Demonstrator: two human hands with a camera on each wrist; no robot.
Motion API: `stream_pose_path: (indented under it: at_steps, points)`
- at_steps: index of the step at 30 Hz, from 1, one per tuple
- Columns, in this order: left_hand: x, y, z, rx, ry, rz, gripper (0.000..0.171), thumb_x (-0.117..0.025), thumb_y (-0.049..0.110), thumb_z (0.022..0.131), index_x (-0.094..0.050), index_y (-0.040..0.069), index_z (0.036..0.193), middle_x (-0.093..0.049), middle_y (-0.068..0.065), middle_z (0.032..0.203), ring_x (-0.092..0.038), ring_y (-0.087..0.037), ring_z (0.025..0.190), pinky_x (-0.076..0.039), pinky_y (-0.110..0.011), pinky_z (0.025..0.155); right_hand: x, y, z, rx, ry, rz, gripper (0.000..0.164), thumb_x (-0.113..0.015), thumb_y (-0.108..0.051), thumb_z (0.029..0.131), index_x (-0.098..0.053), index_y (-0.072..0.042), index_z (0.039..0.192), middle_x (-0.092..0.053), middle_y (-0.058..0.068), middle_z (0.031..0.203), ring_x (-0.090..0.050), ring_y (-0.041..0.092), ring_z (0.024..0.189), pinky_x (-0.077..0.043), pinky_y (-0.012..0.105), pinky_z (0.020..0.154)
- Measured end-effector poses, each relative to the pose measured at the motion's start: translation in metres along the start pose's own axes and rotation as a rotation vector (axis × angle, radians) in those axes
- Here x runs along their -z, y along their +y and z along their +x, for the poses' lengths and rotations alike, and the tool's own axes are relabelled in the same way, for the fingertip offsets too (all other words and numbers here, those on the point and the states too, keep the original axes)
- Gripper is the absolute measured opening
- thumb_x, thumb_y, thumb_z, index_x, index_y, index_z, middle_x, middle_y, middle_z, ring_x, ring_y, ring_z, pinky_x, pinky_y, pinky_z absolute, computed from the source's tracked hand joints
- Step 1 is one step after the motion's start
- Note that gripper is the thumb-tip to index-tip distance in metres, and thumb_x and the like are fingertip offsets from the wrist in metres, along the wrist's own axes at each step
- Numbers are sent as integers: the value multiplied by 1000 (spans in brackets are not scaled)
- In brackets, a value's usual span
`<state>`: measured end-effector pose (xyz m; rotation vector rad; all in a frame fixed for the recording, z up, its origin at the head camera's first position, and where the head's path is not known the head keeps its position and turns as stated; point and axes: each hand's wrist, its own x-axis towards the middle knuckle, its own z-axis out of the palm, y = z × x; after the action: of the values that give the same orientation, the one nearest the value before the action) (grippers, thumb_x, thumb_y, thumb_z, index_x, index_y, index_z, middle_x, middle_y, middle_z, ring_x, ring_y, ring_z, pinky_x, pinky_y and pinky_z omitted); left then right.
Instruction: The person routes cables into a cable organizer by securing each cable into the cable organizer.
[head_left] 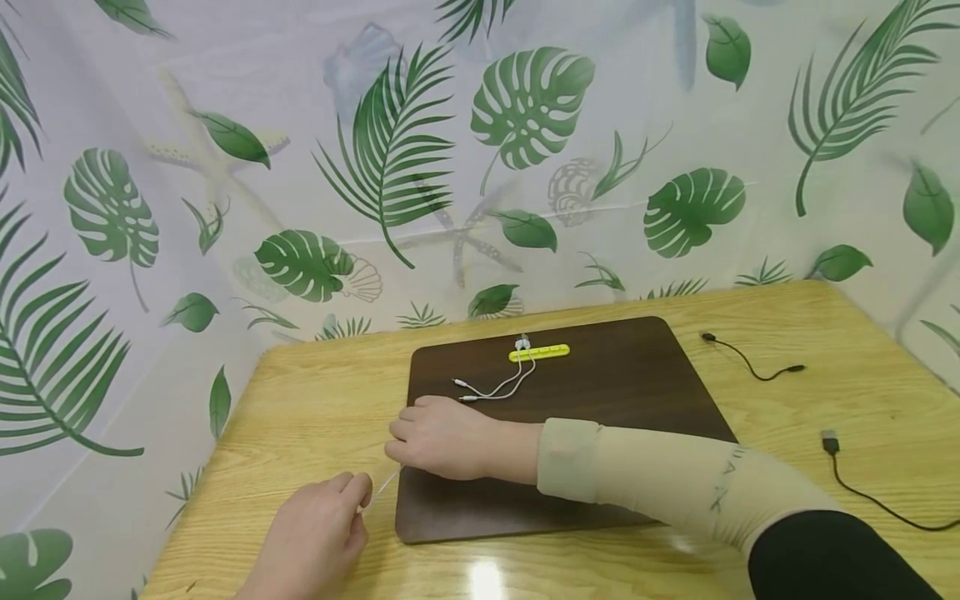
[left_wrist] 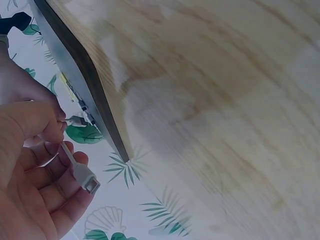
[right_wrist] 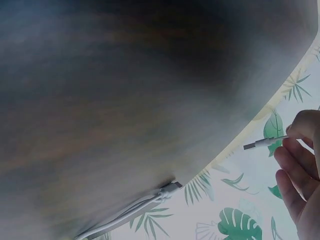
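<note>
A thin white charging cable (head_left: 386, 482) runs between the two hands. My left hand (head_left: 318, 525) pinches it near one end; in the left wrist view that end's white plug (left_wrist: 86, 178) sticks out over the fingers. Over the left edge of a dark brown board (head_left: 600, 383), my right hand (head_left: 446, 437) pinches the cable's other end, whose plug (right_wrist: 256, 144) shows in the right wrist view. On the board lies a second white cable (head_left: 517, 379) with two loose ends, held at a yellow cable clip strip (head_left: 551, 352).
To the right of the board, a short black cable (head_left: 750, 362) lies on the wooden table (head_left: 322, 375). Nearer, a black USB cable (head_left: 862, 487) runs off the right side. A leaf-patterned cloth (head_left: 525, 208) hangs behind the table.
</note>
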<state>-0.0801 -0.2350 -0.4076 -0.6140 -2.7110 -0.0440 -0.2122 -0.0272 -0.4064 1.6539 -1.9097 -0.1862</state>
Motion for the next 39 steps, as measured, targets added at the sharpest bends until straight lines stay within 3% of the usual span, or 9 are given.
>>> stream_pose_path:
  at_steps: [8,13,18,26,33,39]
  points:
    - [1,4,5,-21,-5,8,30,-75,-4,67,-60,17,82,-49,12,68,-35,-4,53,-38,-22,54,2,4,-10,26,23,-17,13,-59,-20,106,-64,-24,94,-62,-10,88,-59,10,78,-43,24,69]
    - [-1,6,9,-51,29,11,31,-75,-4,65,-59,17,82,-48,12,68,-37,-5,54,-38,-22,54,4,7,-15,45,12,-42,8,-59,-21,105,-66,-22,99,-66,-10,95,-61,11,82,-45,25,72]
    - [-3,8,13,-84,84,28,32,-75,-4,63,-59,17,82,-49,11,67,-42,-8,53,-39,-23,54,5,10,-20,46,21,-53,7,-61,-21,103,-64,-22,97,-65,-10,91,-60,12,81,-45,26,71]
    - [-5,12,17,-107,83,27,33,-76,-4,62,-60,17,82,-51,11,68,-43,-8,53,-41,-24,55,7,14,-28,62,-12,-57,10,-61,-21,104,-62,-22,94,-64,-9,89,-61,12,81,-45,26,71]
    - [-10,15,22,-134,144,28,35,-75,-4,60,-60,17,83,-51,10,68,-47,-10,54,-41,-24,54,8,18,-38,63,-13,-58,7,-63,-20,103,-63,-21,97,-65,-9,91,-61,12,84,-46,26,73]
    - [-11,20,26,-141,107,17,35,-78,-2,60,-60,17,82,-50,11,69,-45,-9,56,-42,-24,56,9,21,-45,82,-27,-46,6,-64,-19,102,-62,-21,97,-65,-8,92,-61,12,84,-47,26,73]
